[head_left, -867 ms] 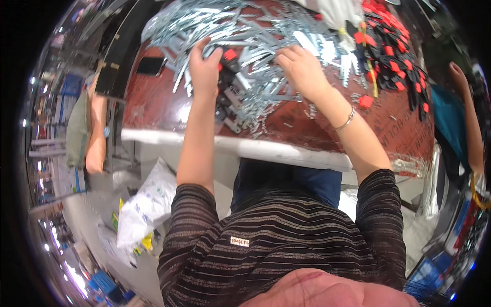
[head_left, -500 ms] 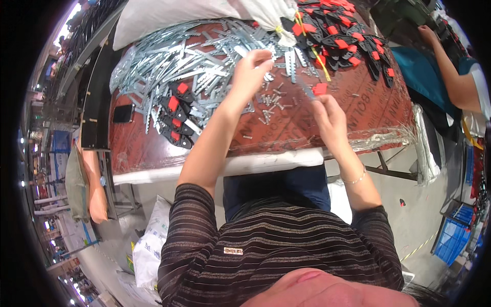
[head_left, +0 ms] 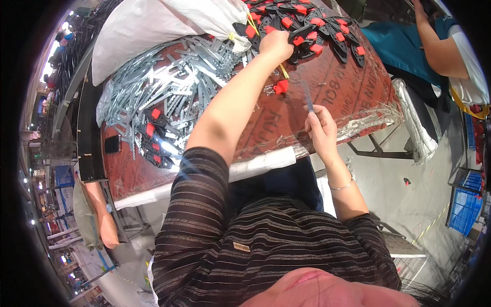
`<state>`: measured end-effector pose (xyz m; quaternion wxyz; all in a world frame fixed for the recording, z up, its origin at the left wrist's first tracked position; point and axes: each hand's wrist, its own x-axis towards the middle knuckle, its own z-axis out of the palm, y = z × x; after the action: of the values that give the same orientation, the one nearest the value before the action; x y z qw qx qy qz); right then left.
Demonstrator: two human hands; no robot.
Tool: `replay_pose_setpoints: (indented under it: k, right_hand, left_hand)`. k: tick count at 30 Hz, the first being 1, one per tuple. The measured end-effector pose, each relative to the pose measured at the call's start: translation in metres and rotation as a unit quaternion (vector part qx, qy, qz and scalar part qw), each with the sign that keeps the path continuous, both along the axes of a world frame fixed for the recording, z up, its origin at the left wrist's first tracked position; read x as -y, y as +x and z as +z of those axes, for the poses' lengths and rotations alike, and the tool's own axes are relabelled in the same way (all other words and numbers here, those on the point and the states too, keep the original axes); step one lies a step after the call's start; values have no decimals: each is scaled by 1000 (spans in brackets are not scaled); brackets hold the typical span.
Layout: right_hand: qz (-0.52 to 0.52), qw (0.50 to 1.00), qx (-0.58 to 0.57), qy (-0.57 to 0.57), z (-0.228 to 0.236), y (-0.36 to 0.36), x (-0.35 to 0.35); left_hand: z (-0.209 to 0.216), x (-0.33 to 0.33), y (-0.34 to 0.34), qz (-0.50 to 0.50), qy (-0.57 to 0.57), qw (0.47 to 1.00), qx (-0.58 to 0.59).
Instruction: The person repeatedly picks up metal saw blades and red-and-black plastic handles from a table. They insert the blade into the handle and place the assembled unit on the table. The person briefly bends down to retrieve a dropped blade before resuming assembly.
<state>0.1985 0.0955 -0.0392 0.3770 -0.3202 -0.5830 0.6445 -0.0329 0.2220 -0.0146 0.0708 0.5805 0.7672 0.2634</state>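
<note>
My left hand (head_left: 276, 47) reaches to the far edge of the heap of black plastic parts with red tabs (head_left: 337, 46). Its fingers are closed on a black plastic part (head_left: 300, 34) that juts out to the right of them; the fingertips are partly hidden. Nearer to me, my right hand (head_left: 322, 127) pinches the lower end of a thin metal strip (head_left: 308, 96), which points up and away over the table. A loose red piece (head_left: 281, 86) lies between the two hands.
A heap of toothed metal strips (head_left: 169, 87) covers the left of the red-brown table (head_left: 266, 133). Behind it lies a white sack (head_left: 153, 30). More black-and-red parts (head_left: 156, 146) and a dark phone (head_left: 112, 144) lie at the left. Another person's arm (head_left: 440, 48) is at the right.
My left hand has moved from above the metal strips, away and to the right, to the black parts and closed on one. My right hand still holds the strip, now more upright.
</note>
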Motion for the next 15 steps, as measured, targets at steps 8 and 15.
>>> replay_pose_setpoints:
  k: [8,15]
  right_hand:
    - [35,999,11,4,11,-2,6]
    - [111,992,38,41,38,-13,47]
  left_hand:
    - [30,134,26,-34,81,674,733]
    - [31,208,29,32,184,636,749]
